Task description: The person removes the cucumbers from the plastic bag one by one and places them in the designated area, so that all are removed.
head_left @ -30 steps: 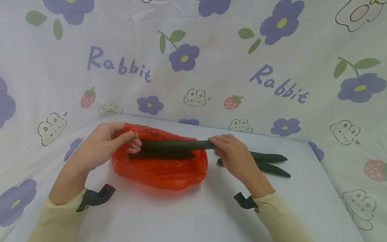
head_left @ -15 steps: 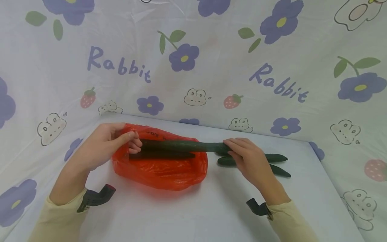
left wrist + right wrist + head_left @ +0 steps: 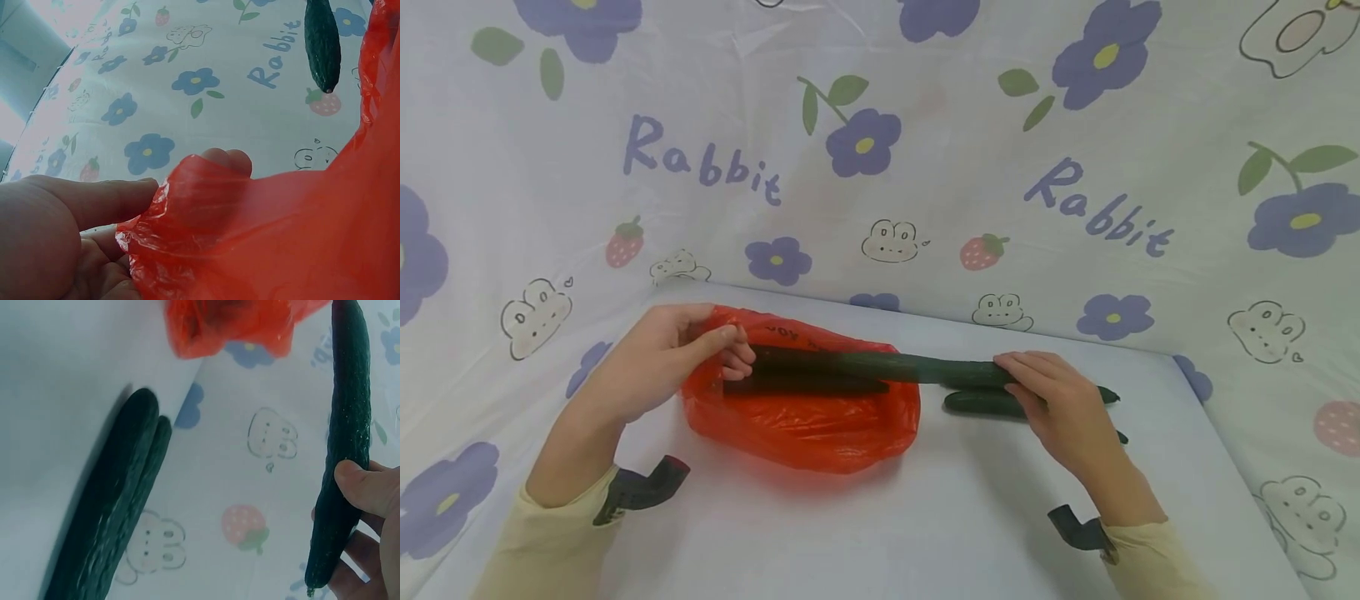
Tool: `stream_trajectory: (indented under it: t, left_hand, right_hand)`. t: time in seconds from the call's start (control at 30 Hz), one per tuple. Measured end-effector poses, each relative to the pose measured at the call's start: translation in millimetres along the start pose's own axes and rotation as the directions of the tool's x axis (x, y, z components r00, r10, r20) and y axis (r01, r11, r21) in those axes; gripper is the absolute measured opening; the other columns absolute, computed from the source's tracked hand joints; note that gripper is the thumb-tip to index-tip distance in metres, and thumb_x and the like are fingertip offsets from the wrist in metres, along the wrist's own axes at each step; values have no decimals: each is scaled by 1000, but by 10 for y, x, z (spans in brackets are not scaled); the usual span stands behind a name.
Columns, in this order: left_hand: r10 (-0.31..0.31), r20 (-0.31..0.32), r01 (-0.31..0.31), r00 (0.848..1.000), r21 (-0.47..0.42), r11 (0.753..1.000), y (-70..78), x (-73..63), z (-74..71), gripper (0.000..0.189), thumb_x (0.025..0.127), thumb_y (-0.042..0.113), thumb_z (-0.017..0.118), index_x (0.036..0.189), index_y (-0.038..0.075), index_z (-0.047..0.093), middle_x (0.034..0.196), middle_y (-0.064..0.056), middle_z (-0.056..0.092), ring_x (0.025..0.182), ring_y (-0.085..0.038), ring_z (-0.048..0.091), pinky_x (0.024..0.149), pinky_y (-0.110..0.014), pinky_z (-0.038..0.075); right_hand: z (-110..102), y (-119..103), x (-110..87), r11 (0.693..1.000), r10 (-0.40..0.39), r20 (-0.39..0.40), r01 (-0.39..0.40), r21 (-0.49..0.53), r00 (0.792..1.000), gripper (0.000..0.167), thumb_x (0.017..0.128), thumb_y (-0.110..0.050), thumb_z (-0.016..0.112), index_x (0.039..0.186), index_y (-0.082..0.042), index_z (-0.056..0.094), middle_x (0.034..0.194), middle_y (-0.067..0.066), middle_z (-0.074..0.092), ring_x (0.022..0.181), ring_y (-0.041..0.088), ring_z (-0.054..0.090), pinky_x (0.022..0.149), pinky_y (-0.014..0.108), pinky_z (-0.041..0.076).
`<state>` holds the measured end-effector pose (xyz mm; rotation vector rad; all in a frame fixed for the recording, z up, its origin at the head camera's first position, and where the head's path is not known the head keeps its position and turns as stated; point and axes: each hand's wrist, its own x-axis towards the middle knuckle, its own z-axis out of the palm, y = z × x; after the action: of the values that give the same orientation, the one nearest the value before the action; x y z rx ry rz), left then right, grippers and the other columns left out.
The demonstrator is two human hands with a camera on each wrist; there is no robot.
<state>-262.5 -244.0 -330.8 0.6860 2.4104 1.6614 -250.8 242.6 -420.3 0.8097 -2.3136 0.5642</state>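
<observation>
In the head view my left hand (image 3: 662,358) pinches the rim of a red plastic bag (image 3: 805,442), holding its mouth up. The thumb is on one side of the red film in the left wrist view. My right hand (image 3: 1060,408) grips a long dark green cucumber (image 3: 917,367) near its right end, with the thumb across it (image 3: 350,444). This cucumber's left part lies within the bag's mouth, and its right part sticks out past the rim. A darker cucumber (image 3: 820,386) lies inside the bag below it.
Two more cucumbers (image 3: 94,519) lie side by side on the white table (image 3: 850,533), right of the bag and partly hidden by my right hand in the head view. A patterned cloth (image 3: 940,167) hangs behind the table's far edge.
My right hand has moved to the right with the cucumber, drawing more of it out past the bag's rim. My left hand has kept its hold on the bag.
</observation>
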Motion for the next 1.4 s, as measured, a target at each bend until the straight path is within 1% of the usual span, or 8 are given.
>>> stream_trajectory:
  t: [0.5, 0.97, 1.0, 1.07, 1.13, 1.2, 1.3, 1.4]
  left_hand:
    - [-10, 4, 10, 1000, -26, 1000, 17, -4, -1, 20, 112, 9, 62, 117, -9, 68, 103, -20, 75, 93, -30, 78, 86, -34, 65]
    - [-12, -5, 12, 1000, -11, 1000, 16, -15, -16, 20, 112, 10, 62, 118, -8, 68, 103, -20, 75, 94, -32, 78, 86, -34, 65]
    - [-9, -5, 9, 1000, -17, 1000, 10, -16, -18, 20, 112, 9, 62, 118, -9, 68, 103, -20, 75, 94, -32, 78, 86, -34, 65]
    - [-3, -5, 3, 1000, -25, 1000, -4, -16, -21, 20, 111, 9, 62, 117, -9, 68, 102, -21, 75, 93, -31, 78, 86, -35, 65]
    - [4, -5, -4, 1000, -30, 1000, -18, -19, -23, 20, 111, 9, 62, 117, -9, 68, 102, -21, 75, 93, -31, 78, 86, -35, 65]
    - [7, -7, -7, 1000, -25, 1000, -21, -26, -29, 19, 111, 9, 62, 117, -9, 68, 102, -21, 75, 93, -31, 78, 86, -34, 65]
    - [14, -6, -14, 1000, -23, 1000, -22, -36, -39, 19, 111, 9, 62, 117, -9, 68, 102, -20, 75, 93, -31, 78, 86, -34, 65]
    - [12, -4, -13, 1000, -24, 1000, -18, -48, -52, 19, 111, 9, 62, 116, -9, 68, 102, -20, 75, 92, -31, 78, 86, -35, 65]
  right_hand:
    - [-307, 179, -208, 999, -4, -56, 2, -44, 998, 63, 72, 22, 89, 128, -4, 78, 123, 11, 77, 114, 32, 71, 111, 8, 36]
    - [-497, 376, -539, 990, 54, -4, -55, -131, 999, 59, 75, 18, 89, 128, -3, 77, 120, 13, 76, 111, 33, 69, 111, 6, 31]
    - [-512, 389, -562, 989, 58, 0, -58, -136, 998, 45, 86, 9, 86, 128, -3, 77, 120, 13, 76, 112, 33, 69, 111, 6, 30]
    - [-540, 415, -606, 990, 53, 0, -52, -133, 999, 40, 90, 4, 83, 128, -3, 77, 120, 14, 76, 111, 34, 69, 112, 7, 30]
    - [-561, 444, -654, 991, 38, -7, -38, -130, 999, 26, 105, -16, 74, 128, -3, 77, 119, 14, 76, 109, 35, 68, 112, 7, 31]
    - [-575, 474, -699, 992, 21, -15, -22, -124, 1000, 42, 114, -38, 59, 127, -3, 77, 118, 14, 76, 108, 35, 68, 111, 7, 32]
    - [-595, 514, -768, 990, 13, -15, -15, -137, 1000, 63, 115, -54, 44, 125, -2, 78, 115, 14, 76, 106, 33, 67, 110, 5, 31]
    - [-611, 539, -837, 987, 18, 5, -17, -157, 1000, 61, 116, -53, 43, 125, -3, 78, 114, 14, 77, 106, 34, 68, 109, 3, 29]
